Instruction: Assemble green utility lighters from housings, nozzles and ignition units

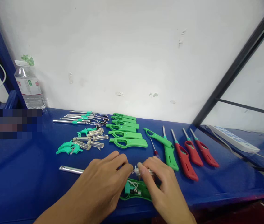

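My right hand grips a clear lighter fuel tank, its valve end pointing left. Close to that end, my left hand is closed in a pinch; whatever it holds is hidden by the fingers. Below both hands lies an open green lighter casing half, with a teal trigger piece and thin wires inside. A silver lighter tube sticks out to the left from behind my left hand.
Green casing halves are stacked behind my hands. Loose fuel tanks, teal triggers and metal tubes lie left. A screwdriver, green lighter and red lighters lie right. A bottle and power strip stand farther out.
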The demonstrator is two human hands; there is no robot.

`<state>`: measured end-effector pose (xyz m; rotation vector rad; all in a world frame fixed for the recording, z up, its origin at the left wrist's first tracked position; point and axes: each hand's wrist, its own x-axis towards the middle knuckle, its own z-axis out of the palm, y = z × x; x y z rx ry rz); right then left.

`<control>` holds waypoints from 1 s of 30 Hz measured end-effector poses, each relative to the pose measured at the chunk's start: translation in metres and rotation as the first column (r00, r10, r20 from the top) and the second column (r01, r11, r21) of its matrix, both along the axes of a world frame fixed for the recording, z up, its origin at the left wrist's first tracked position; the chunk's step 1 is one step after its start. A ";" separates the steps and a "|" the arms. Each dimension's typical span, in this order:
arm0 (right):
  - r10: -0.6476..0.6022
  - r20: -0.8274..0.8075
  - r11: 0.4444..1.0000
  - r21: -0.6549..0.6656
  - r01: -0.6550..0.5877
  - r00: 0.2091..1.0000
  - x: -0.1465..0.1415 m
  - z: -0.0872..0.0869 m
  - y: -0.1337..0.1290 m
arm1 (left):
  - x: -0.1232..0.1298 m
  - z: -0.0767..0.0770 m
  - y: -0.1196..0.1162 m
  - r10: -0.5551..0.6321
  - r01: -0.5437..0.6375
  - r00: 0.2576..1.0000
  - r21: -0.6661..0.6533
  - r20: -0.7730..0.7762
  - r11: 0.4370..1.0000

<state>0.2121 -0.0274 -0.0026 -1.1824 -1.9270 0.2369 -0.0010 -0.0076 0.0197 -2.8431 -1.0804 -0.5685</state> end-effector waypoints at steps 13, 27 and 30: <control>0.050 0.000 0.999 0.010 -0.050 0.999 0.002 -0.001 0.003 | -0.001 -0.010 0.002 -0.033 0.028 0.997 0.073 0.072 0.997; 0.024 0.019 0.999 0.037 -0.025 1.000 0.005 -0.007 0.002 | -0.002 -0.007 0.000 -0.036 0.034 0.999 0.063 0.027 0.997; 0.029 0.030 0.999 0.017 -0.029 0.999 0.005 -0.006 0.001 | -0.003 -0.009 0.000 -0.042 0.034 0.995 0.095 0.085 0.995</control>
